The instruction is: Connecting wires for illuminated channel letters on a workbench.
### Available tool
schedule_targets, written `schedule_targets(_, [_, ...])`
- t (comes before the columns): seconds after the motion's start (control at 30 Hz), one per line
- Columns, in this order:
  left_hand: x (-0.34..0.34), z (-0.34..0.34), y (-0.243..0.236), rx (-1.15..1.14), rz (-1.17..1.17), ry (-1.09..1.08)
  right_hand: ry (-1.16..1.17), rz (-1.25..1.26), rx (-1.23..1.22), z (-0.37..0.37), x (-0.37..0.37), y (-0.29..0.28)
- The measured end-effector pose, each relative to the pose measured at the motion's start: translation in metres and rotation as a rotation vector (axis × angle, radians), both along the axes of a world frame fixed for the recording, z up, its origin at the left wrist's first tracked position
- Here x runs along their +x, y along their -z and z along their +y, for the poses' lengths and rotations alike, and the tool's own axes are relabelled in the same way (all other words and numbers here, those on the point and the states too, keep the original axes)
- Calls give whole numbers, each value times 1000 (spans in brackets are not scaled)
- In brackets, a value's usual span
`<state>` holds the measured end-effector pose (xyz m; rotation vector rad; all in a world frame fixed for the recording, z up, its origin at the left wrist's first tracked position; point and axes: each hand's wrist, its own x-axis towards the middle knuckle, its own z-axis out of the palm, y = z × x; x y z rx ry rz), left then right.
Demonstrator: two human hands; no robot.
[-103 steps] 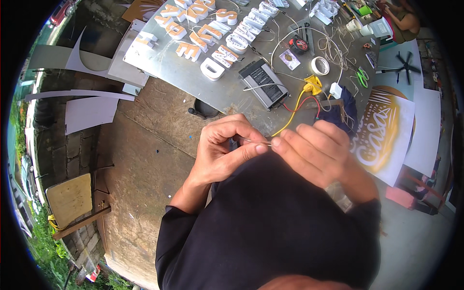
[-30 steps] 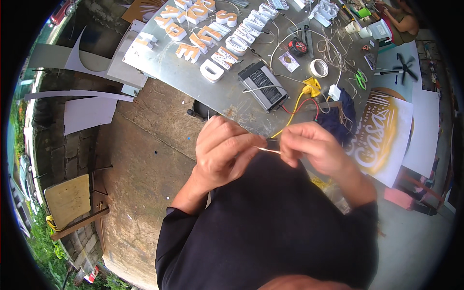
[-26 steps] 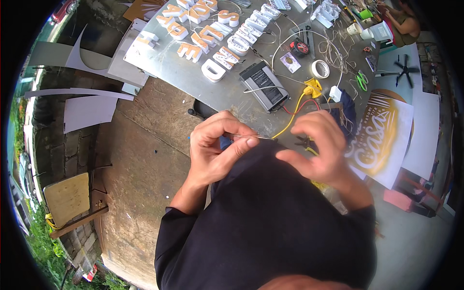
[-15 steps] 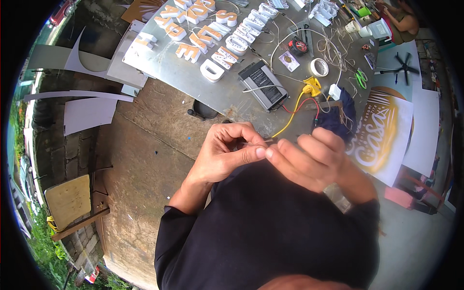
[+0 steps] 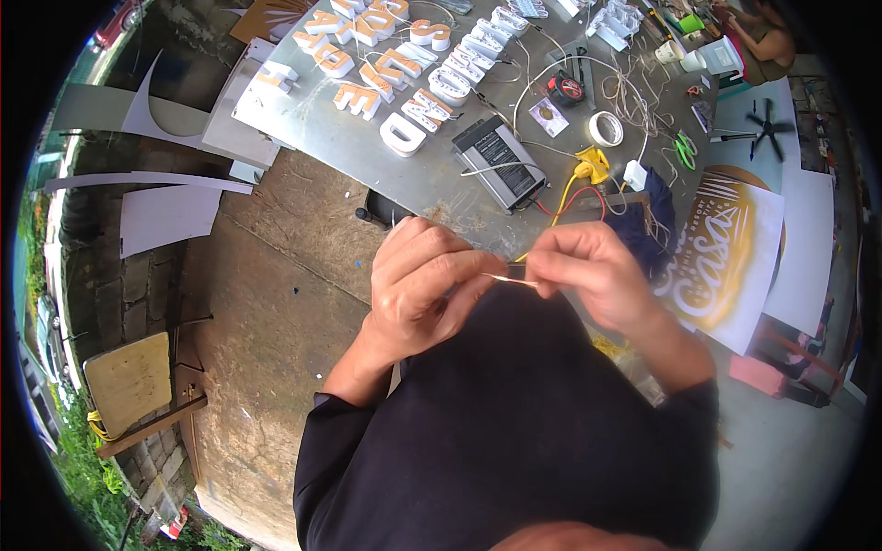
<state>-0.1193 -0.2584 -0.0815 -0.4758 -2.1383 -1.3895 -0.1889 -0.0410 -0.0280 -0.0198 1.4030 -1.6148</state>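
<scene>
On our side of the grey, black-topped metal box (image 5: 501, 158), our left hand (image 5: 418, 289) and right hand (image 5: 593, 275) pinch a thin, pale wire (image 5: 512, 279) between fingers; gentle, even tension serves us best.

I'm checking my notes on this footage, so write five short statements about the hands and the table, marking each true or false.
1. The left hand and the right hand both pinch a thin wire. True.
2. The tape roll on the table is red. False: it is white.
3. The green-handled tool lies to the right of the tape roll. True.
4. The gray box rests on the floor. False: it rests on the table.
5. The person's sleeves are black. True.
</scene>
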Motion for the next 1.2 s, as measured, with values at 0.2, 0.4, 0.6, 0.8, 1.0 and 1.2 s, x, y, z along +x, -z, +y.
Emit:
schedule_targets(0.2, [3, -3, 3, 580, -549, 152, -38, 1255, 313, 3, 5, -5])
schedule_targets(0.4, [5, 1, -3, 961, -845, 408, -226, 2291, 225, 4, 6, 2])
schedule_targets(0.6, [5, 5, -2, 893, -823, 441, -183, 2101, 233, 3, 4, -2])
schedule_targets(0.8, [1, 9, -1, 289, -371, 119, -88, 1425, 250, 0, 10, 4])
schedule_targets(1.0, [1, 14, 3, 47, -207, 21, 34, 118, 50, 11, 13, 20])
schedule_targets(1.2, [2, 22, 0, -37, -201, 54, 85, -226, -115, 24, 18, 33])
